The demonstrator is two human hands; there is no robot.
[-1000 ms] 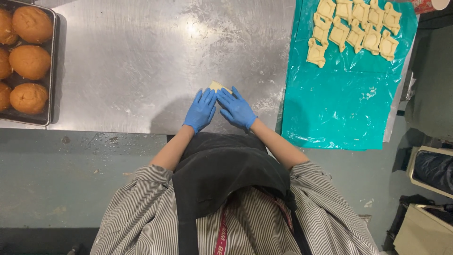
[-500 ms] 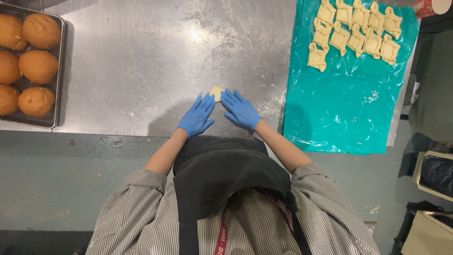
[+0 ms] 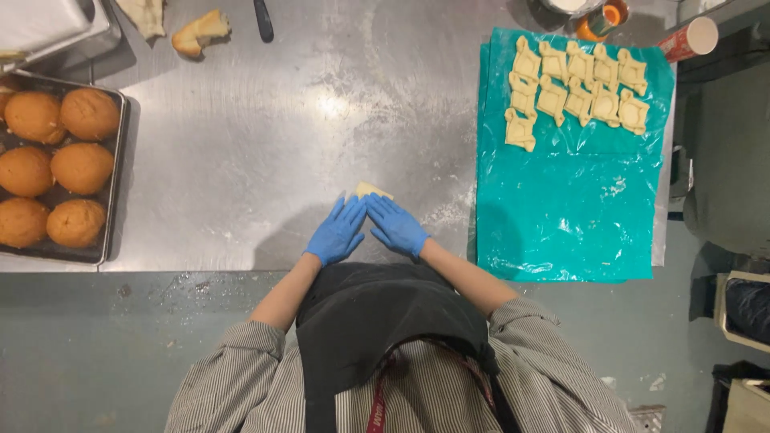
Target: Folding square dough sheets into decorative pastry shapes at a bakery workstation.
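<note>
Pale, soft dough is what is being worked: a small dough piece (image 3: pixel 374 191) lies flat on the steel surface (image 3: pixel 265 160), near its front edge, and is touched at its near side by the fingertips of both blue-gloved hands. The left hand (image 3: pixel 338 232) and the right hand (image 3: pixel 396 226) are laid flat, fingers extended and angled toward each other so that a wedge is formed, with the dough at its point; nothing is pinched or lifted. The piece is judged to be light, limp and easily deformed, so it would best be taken by its edges or corners with a gentle touch, or slid from beneath, since a hard pinch would likely leave marks or tear it. Some sticking to the lightly floured metal may be expected. Well apart to the right, shaped pastries (image 3: pixel 573 84) are arranged on a teal sheet (image 3: pixel 561 216), and round brown buns (image 3: pixel 56 168) are held in a tray (image 3: pixel 115 184) at the left.
</note>
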